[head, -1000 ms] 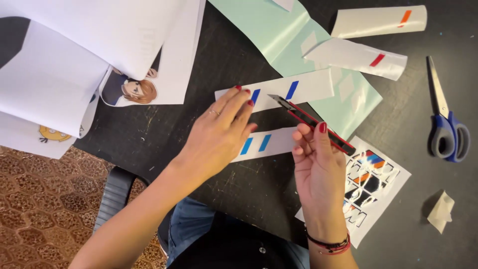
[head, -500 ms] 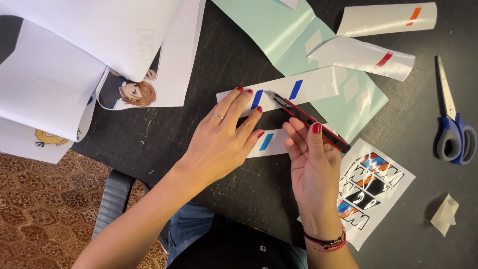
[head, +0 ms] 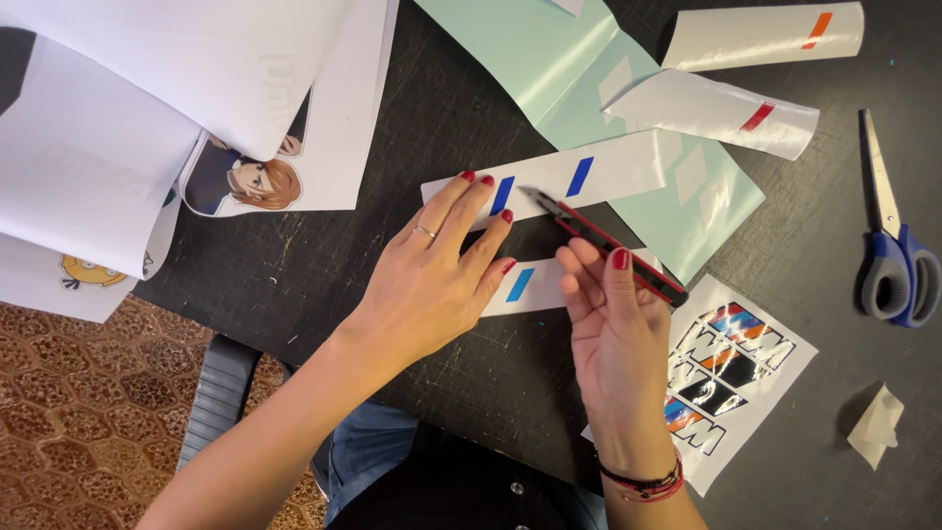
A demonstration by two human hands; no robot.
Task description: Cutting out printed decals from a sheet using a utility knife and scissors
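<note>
White strip [head: 589, 175] with two blue slanted bars lies flat on the black tabletop [head: 432, 128], just below the mint-green sheet [head: 549, 69] and overlapping its lower edge. I see the left hand [head: 432, 280] spread flat, fingers extended, fingertips [head: 469, 179] pinning the strip's left end; it grips nothing, only presses down. A second, shorter white strip [head: 530, 285] with one light-blue bar sits under the same hand's lower fingers. The right hand [head: 613, 334] is loosely curled around a red-and-black utility knife [head: 613, 245], thumb on top of the handle, the blade tip touching the upper strip's lower edge between the two blue bars. Below the knife, a printed sticker sheet [head: 746, 383] with striped emblems lies partly under the right wrist. Two curled white strips [head: 716, 113], each with a red or orange bar, rest to the upper right. Blue-handled scissors [head: 893, 265] lie closed at far right, well apart from both hands. White paper sheets [head: 147, 118] with cartoon figures are stacked upper left.
</note>
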